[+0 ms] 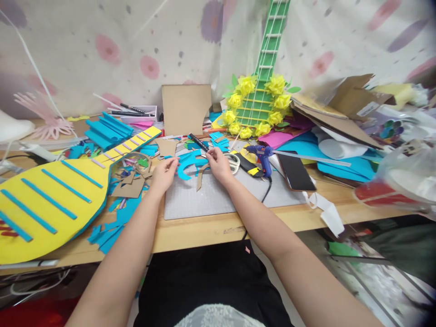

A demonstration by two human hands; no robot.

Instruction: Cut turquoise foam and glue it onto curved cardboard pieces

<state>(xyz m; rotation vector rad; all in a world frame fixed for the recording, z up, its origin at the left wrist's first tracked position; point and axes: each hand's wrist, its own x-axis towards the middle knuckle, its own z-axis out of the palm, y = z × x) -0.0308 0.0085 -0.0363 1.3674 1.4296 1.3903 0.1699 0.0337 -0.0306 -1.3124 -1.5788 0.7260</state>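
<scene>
My left hand (165, 175) is closed in a pinch at the left edge of a curved blue paper piece (184, 174), above the grey cutting mat (190, 206). Across from it my right hand (220, 165) is closed at the other side of the blue piece; its fingertips cover what they hold. A black marker (198, 142) ends close against those fingers, and a curved brown cardboard strip (200, 180) hangs or lies just below them. White-handled scissors (234, 163) rest right behind my right hand, beside a black and yellow utility knife (251, 168).
A blue glue gun (264, 159) and a phone (297, 170) lie to the right. On the left is a yellow guitar-shaped cutout (51, 200) among blue scraps (116, 227). A green guitar shape with yellow flowers (267, 63) leans at the back. A plastic-wrapped tub (391, 188) stands far right.
</scene>
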